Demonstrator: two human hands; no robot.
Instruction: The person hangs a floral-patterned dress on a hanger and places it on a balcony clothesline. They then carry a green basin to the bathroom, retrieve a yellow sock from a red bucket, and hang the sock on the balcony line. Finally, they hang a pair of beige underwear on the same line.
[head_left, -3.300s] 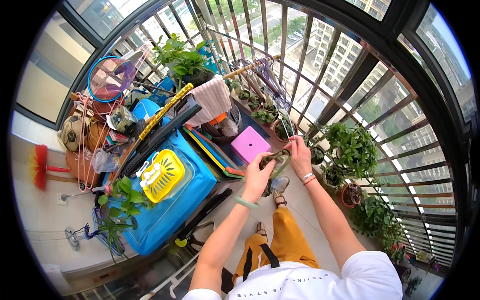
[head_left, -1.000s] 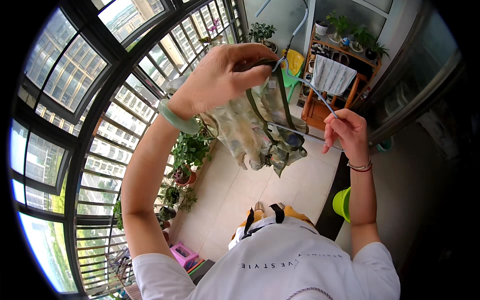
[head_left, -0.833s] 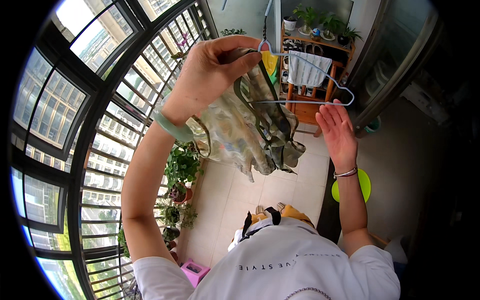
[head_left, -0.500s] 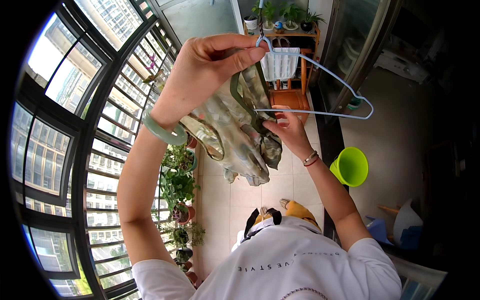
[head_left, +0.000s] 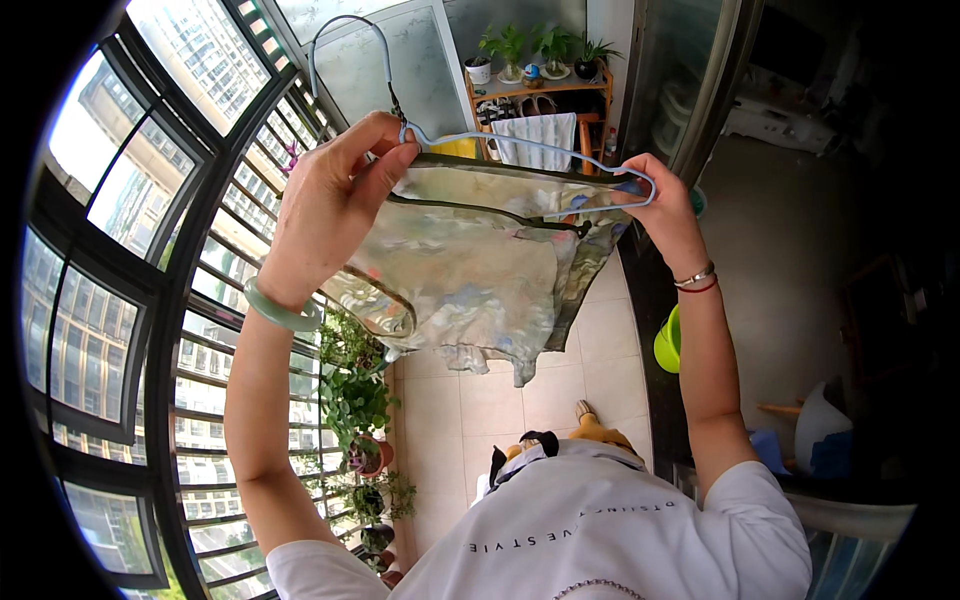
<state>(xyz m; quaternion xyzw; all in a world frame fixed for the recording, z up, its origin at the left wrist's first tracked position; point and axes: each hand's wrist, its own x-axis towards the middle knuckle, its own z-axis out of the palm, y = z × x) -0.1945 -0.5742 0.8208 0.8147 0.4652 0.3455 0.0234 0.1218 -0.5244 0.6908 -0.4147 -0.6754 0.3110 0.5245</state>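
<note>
My left hand [head_left: 330,215] pinches the neck of a light-blue clothes hanger [head_left: 520,138], just under its tall curved hook. A thin, pale green patterned sleeveless top [head_left: 470,265] with dark green edging hangs from the hanger, spread out to the right. My right hand [head_left: 662,215] is closed round the hanger's right end, where the top's dark-edged strap lies over it. The top's lower edge falls loose and crumpled above the floor. The hanger's left part is hidden behind my left hand and the cloth.
Barred windows [head_left: 225,330] run along the left, with potted plants [head_left: 355,400] below them. Ahead stands a wooden rack [head_left: 605,95] with plants on top and a white towel [head_left: 533,140] hung on it. A lime-green bucket [head_left: 667,342] sits by the right doorway.
My right hand has moved right and up to the hanger's right end, drawing the bunched top out along it. My left hand and the hanger have shifted left, and the hook now shows.
</note>
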